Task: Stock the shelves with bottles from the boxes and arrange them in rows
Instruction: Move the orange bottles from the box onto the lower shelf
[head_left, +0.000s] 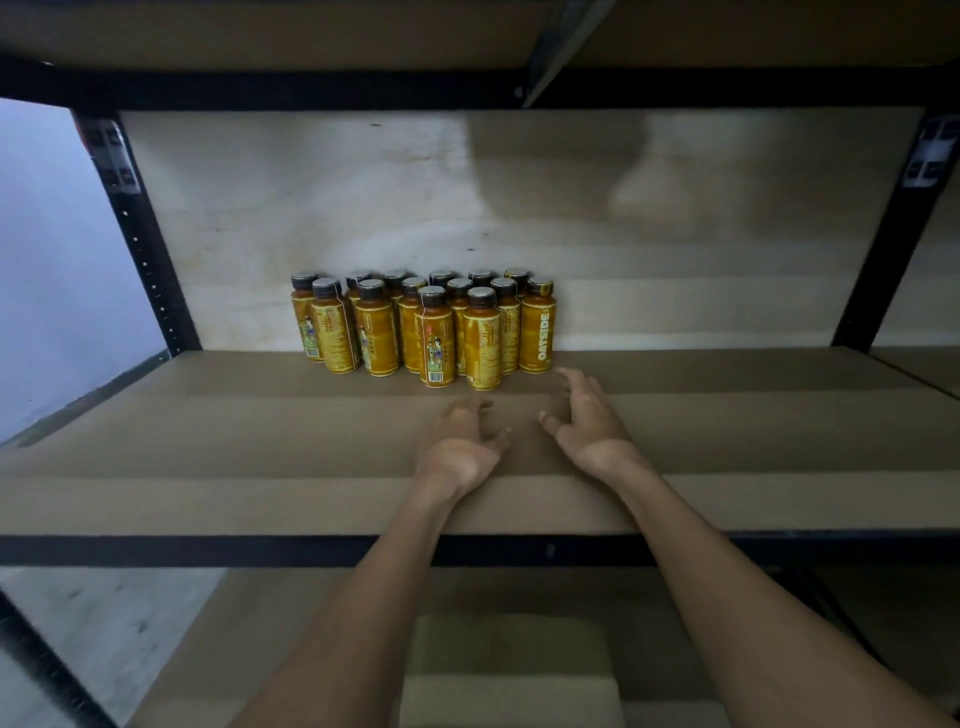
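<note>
Head view, yellow bottles (434, 338), rightmost label (543, 338) reads OATSIDE

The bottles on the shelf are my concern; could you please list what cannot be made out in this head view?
- Back-row bottles: head view, only caps show; front bottles hide their bodies.
- Small print on the labels: head view, too small and blurred.
- Pale block below the shelf: head view, blurred and cut off by the bottom edge; box or not, unclear.
</note>
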